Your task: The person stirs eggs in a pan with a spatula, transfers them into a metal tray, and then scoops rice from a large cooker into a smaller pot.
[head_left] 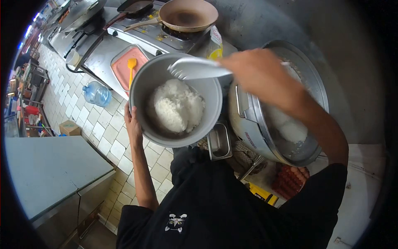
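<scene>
My left hand is closed on the left rim of a round grey metal pot, which is held up in front of me. White rice lies in a mound on the pot's bottom. A white slotted spoon is in my right hand, its head over the far part of the pot, above the rice. To the right, under my right forearm, stands a large steel cooker with more white rice inside.
Beige pan and dark pans sit on the stove at the top. A pink tray with an orange brush lies behind the pot. A water jug stands on the tiled floor, left. Egg trays are below the cooker.
</scene>
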A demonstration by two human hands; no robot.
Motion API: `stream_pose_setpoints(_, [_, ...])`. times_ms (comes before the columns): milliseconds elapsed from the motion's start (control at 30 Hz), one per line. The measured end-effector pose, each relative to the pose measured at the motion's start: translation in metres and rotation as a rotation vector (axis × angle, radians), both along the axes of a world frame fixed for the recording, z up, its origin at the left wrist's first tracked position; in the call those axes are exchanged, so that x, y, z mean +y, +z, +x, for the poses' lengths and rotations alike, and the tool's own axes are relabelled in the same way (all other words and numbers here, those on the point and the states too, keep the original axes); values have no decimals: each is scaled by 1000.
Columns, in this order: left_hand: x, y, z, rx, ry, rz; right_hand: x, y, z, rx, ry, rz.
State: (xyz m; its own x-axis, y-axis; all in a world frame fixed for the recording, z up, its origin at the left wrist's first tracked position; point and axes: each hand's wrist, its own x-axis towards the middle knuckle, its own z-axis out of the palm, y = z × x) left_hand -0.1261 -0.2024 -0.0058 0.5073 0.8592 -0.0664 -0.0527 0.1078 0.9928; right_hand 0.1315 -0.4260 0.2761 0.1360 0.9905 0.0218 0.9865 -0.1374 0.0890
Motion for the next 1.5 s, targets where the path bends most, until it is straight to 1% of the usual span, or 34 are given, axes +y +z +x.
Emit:
stream_pose_setpoints(33, [4, -5, -2, 41, -6, 54, -19, 15, 13, 44, 29, 154])
stream_pose_setpoints(100, [2, -5, -3, 53, 36, -4, -56, 69, 17, 93, -276, 11])
stream_pose_setpoints(133, [1, -5, -2, 51, 51, -55, -79, 85, 20, 26, -308, 66])
stream_pose_setpoints(167, [5, -13, -4, 26, 33, -44, -104, 96, 24, -46, -339, 120])
stream_pose_setpoints(200, [7, -20, -5, 0, 17, -33, -131, 102, 29, -96, -402, 113])
stream_pose_setpoints(267, [0, 0, -3, 28, -42, 38, -172, 111, 37, -188, -511, 103])
stream_pose_setpoints(367, [-2, 7, 1, 73, -15, 32, -207, 100, 46, -300, -698, -144])
stream_pose_setpoints(467, [-4, 12, 2, 56, -46, 9, -213, 72, 52, -339, -753, -370])
stream_pose_setpoints(500, [-4, 11, 3, 45, -46, 24, -215, 59, 54, -416, -585, -299])
stream_pose_setpoints(600, [2, 2, -2, 54, -46, -45, -183, 38, 59, -509, -425, -437])
stream_pose_setpoints(700, [-4, 5, 2, 55, 54, -118, -150, 10, 65, -475, -262, -369])
stream_pose_setpoints(733, [-6, 6, 2, 67, 101, -146, -144, 3, 67, -461, -213, -383])
stream_pose_setpoints(800, [-7, 8, 3, 94, 76, -82, -133, -12, 71, -425, -108, -414])
stream_pose_setpoints(833, [-5, 10, 3, 110, 58, -47, -130, -21, 75, -410, -79, -397])
stream_pose_setpoints(933, [-5, 12, 5, 88, 18, -55, -119, -41, 105, -357, 5, -372])
stream_pose_setpoints(1100, [2, 3, 2, 163, 80, -6, -90, -55, 130, -227, 134, -463])
stream_pose_setpoints(1200, [3, 5, 4, 200, 105, -19, -89, -81, 137, -123, 242, -224])
stream_pose_setpoints(1300, [-1, 6, 1, 238, 133, -11, -93, -99, 143, -16, 307, -54])
stream_pose_setpoints(1400, [-3, 12, 5, 264, 117, 44, -104, -108, 148, -13, 331, 2])
stream_pose_setpoints(1500, [-3, 12, 7, 266, 123, 35, -111, -105, 147, -8, 272, -102])
